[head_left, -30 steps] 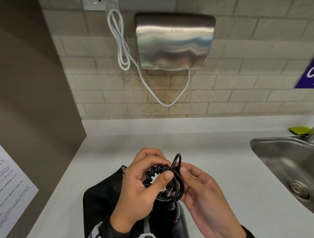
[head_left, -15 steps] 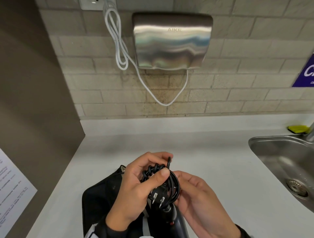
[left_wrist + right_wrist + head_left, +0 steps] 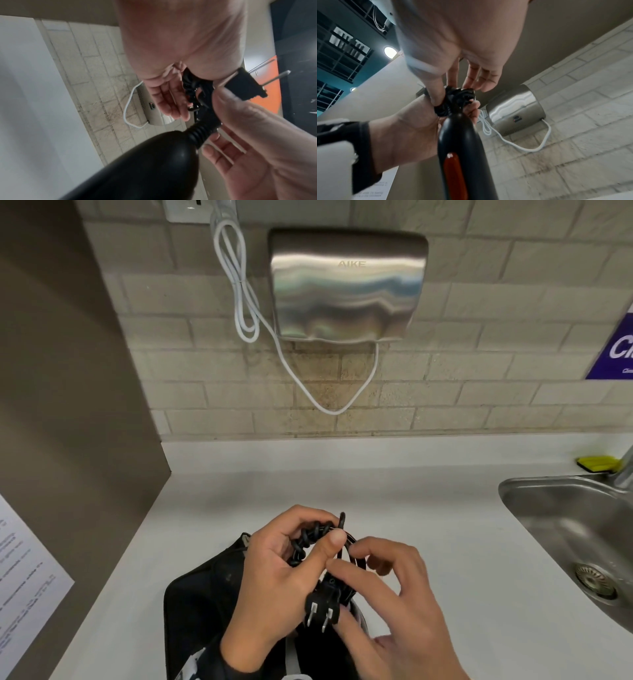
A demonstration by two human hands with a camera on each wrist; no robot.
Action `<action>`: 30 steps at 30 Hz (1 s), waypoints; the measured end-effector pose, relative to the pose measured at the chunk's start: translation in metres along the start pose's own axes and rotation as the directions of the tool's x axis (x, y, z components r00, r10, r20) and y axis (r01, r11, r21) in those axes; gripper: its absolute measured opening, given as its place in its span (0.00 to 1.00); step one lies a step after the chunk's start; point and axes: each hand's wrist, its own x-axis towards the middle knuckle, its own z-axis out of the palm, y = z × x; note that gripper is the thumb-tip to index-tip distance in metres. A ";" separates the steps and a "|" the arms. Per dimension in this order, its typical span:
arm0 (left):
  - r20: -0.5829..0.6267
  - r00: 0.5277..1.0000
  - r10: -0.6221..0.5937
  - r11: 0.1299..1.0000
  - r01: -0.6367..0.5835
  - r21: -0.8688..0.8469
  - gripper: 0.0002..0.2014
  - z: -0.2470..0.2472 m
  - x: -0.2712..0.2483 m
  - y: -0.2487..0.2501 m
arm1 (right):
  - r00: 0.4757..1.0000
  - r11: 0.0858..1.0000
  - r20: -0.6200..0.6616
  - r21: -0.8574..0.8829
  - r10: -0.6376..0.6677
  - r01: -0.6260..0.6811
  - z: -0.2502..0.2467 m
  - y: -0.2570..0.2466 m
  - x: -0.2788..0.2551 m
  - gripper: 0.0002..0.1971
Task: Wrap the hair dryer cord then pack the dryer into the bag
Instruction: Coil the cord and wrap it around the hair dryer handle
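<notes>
My left hand (image 3: 291,570) grips a coiled black cord (image 3: 310,537) bundled at the end of the hair dryer handle (image 3: 458,148), thumb pressed over the loops. The two-pronged plug (image 3: 322,607) hangs below the bundle. My right hand (image 3: 376,583) pinches the cord just above the plug with thumb and forefinger; its other fingers are spread loosely. In the left wrist view the plug (image 3: 247,83) sticks out past my palm and the dryer handle (image 3: 137,162) fills the lower frame. A black bag (image 3: 198,604) lies on the counter under my hands.
A white counter (image 3: 428,525) runs to a tiled wall. A steel sink (image 3: 575,529) sits at the right, with a yellow sponge (image 3: 597,463) behind it. A steel hand dryer (image 3: 346,285) with a white cable (image 3: 239,285) hangs on the wall. A brown partition (image 3: 68,405) stands left.
The plug has come down from inside the coil to hang below the bundle. My right hand shifted from beside the loops to pinching the cord by the plug.
</notes>
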 end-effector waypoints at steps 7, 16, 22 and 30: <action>-0.072 0.997 -0.020 1.000 0.022 0.021 0.05 0.005 0.001 0.002 | 0.969 0.935 -0.114 0.308 0.221 -0.177 -0.007 -0.027 0.009 0.07; 0.019 0.997 -0.078 0.996 0.079 -0.034 0.11 0.002 0.001 0.003 | 0.760 0.273 0.096 0.898 0.643 -0.344 -0.013 -0.011 0.020 0.31; 0.040 0.999 -0.035 0.998 0.037 -0.045 0.06 0.001 0.002 0.000 | 0.656 0.098 0.172 0.931 0.735 -0.353 -0.010 0.004 0.021 0.42; 0.008 1.000 -0.015 0.998 0.015 -0.059 0.07 0.001 0.001 -0.001 | 0.650 0.332 0.062 0.821 0.757 -0.464 0.000 0.010 0.011 0.18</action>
